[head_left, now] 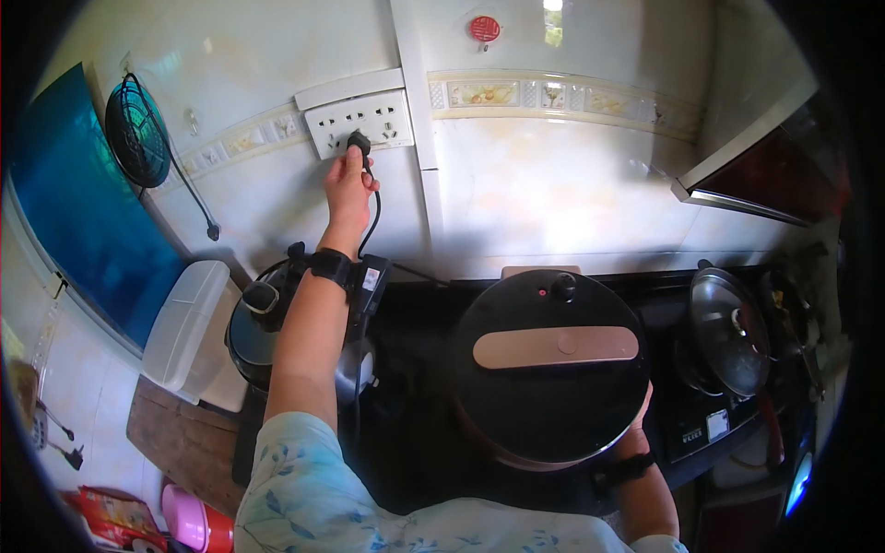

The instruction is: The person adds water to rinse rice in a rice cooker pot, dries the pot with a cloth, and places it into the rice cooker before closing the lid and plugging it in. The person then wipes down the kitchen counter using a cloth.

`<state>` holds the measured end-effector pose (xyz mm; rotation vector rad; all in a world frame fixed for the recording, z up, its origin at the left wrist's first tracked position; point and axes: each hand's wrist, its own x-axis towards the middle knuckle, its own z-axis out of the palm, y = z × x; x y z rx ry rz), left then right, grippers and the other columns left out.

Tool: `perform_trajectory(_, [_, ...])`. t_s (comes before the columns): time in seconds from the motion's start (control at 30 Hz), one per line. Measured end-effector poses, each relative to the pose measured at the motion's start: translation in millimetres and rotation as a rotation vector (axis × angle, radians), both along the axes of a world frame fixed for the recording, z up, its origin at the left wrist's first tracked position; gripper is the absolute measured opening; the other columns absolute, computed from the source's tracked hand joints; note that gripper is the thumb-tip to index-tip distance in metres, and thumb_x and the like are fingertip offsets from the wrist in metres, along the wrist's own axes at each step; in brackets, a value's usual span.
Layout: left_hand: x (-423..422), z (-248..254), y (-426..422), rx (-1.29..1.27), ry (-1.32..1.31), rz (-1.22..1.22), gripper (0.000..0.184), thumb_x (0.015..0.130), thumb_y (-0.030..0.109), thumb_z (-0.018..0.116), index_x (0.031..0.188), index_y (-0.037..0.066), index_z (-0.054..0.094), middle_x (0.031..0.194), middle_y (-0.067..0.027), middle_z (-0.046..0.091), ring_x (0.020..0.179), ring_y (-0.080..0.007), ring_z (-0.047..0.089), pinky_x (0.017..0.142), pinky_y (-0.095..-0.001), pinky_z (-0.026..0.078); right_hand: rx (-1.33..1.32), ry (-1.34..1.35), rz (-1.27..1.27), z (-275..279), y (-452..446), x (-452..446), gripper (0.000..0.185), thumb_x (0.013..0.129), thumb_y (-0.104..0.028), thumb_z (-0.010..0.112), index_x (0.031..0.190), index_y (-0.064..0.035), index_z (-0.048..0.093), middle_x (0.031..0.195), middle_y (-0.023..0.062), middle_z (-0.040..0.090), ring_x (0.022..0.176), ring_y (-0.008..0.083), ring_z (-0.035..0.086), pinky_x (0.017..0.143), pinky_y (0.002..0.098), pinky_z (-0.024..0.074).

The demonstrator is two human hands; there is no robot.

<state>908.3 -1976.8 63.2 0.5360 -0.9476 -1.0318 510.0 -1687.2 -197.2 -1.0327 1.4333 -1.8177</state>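
My left hand point(348, 189) reaches up to the wall and pinches a black plug point(359, 141) at the lower row of a white multi-outlet socket panel point(398, 129). The plug's black cord point(377, 217) hangs down past my wrist. In front of me stands a large round electric pressure cooker point(544, 405) with a black lid, a rose-gold lid handle point(556, 347) and a black valve knob point(563, 287). My right hand point(638, 417) is against the cooker's right side; most of its fingers are hidden behind the rim.
Left of the cooker, partly behind my forearm, is another cooker point(253, 346) beside a lidded plastic container point(187, 323). A lidded wok point(733, 336) sits on the stove at right. A small black fan point(138, 134) hangs on the wall. A cabinet corner point(687, 189) juts out at upper right.
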Motion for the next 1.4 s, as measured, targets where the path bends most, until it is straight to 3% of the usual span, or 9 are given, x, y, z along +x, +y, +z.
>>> perform_trajectory(0.27, [2.6,16.5,-8.4,0.202,-0.148,0.193,0.035,0.075,0.035,0.063,0.076,0.004,0.048,0.061,-0.0020,0.047,0.041,-0.0090,0.039,0.030,-0.0220,0.030,0.008,-0.121,-0.019,8.7,1.0,8.0,0.031,0.081,-0.027,0.049,0.102,-0.0046,0.055,0.097,0.0061,0.056,0.092,0.0210,0.051,0.082,0.0337,0.0385])
perform_trajectory(0.43, [20.0,22.3,-4.7,0.211,-0.342,0.185,0.035,0.070,0.036,0.066,0.064,0.009,0.046,0.049,0.0022,0.039,0.035,-0.0084,0.033,0.030,-0.0236,0.027,-0.041,-0.678,0.076,29.9,-2.8,11.8,0.031,0.083,-0.028,0.046,0.102,-0.0044,0.055,0.095,0.0058,0.057,0.088,0.0202,0.053,0.079,0.0319,0.0405])
perform_trajectory(0.6, [-39.1,14.5,129.6,0.039,-0.877,-0.094,0.030,0.079,0.033,0.057,0.065,0.010,0.046,0.055,0.0049,0.038,0.044,-0.0036,0.031,0.037,-0.0180,0.023,0.170,0.272,-0.126,87.8,19.2,34.2,0.045,0.086,-0.038,0.038,0.107,-0.0005,0.051,0.105,0.0107,0.053,0.095,0.0177,0.048,0.084,0.0315,0.0357])
perform_trajectory(0.67, [-53.8,-12.3,186.3,0.056,-0.985,-0.045,0.027,0.083,0.033,0.052,0.076,0.008,0.051,0.068,0.0023,0.049,0.055,-0.0054,0.043,0.049,-0.0183,0.033,0.234,-0.195,-0.096,109.7,26.8,41.6,0.046,0.085,-0.041,0.039,0.112,-0.0033,0.048,0.106,0.0096,0.052,0.094,0.0195,0.048,0.083,0.0339,0.0356])
perform_trajectory(0.73, [-49.2,-64.5,200.7,-0.013,-0.803,0.034,0.031,0.084,0.037,0.047,0.094,0.008,0.053,0.090,-0.0016,0.055,0.080,-0.0100,0.050,0.070,-0.0223,0.036,0.246,-0.241,-0.058,96.7,48.1,31.6,0.047,0.084,-0.042,0.041,0.113,-0.0061,0.047,0.106,0.0077,0.052,0.094,0.0186,0.048,0.081,0.0326,0.0360])
perform_trajectory(0.87, [-37.9,-132.9,220.1,0.394,-0.360,-0.134,0.044,0.087,0.041,0.038,0.118,0.010,0.043,0.118,-0.0040,0.043,0.109,-0.0161,0.038,0.087,-0.0334,0.031,0.269,-0.226,0.105,77.7,103.4,53.2,0.047,0.081,-0.033,0.052,0.118,-0.0059,0.044,0.113,0.0095,0.049,0.104,0.0191,0.044,0.083,0.0312,0.0360])
perform_trajectory(0.97, [-42.6,-161.2,218.1,0.483,-0.156,-0.387,0.041,0.088,0.039,0.036,0.118,0.012,0.041,0.119,-0.0026,0.043,0.106,-0.0168,0.041,0.089,-0.0330,0.031,0.172,-0.132,0.216,57.6,117.9,83.7,0.078,0.071,-0.032,0.066,0.131,-0.0069,0.023,0.134,0.0128,0.025,0.123,0.0245,0.024,0.098,0.0397,0.0218])
perform_trajectory(1.07, [-56.2,-166.7,227.0,0.515,-0.112,-0.325,0.040,0.088,0.038,0.036,0.118,0.012,0.042,0.117,-0.0032,0.046,0.104,-0.0160,0.043,0.087,-0.0315,0.032,0.138,-0.152,0.208,55.4,111.2,91.5,0.090,0.066,-0.034,0.071,0.133,-0.0078,0.017,0.135,0.0126,0.024,0.126,0.0237,0.018,0.099,0.0455,0.0122])
perform_trajectory(1.4, [-56.5,-168.5,227.1,0.489,-0.297,-0.233,0.036,0.083,0.035,0.041,0.113,0.015,0.047,0.102,0.0015,0.051,0.090,-0.0118,0.048,0.075,-0.0280,0.037,0.087,-0.112,0.089,38.7,101.7,107.0,0.091,0.065,-0.030,0.072,0.133,-0.0071,0.017,0.134,0.0118,0.025,0.124,0.0220,0.022,0.101,0.0380,0.0181])
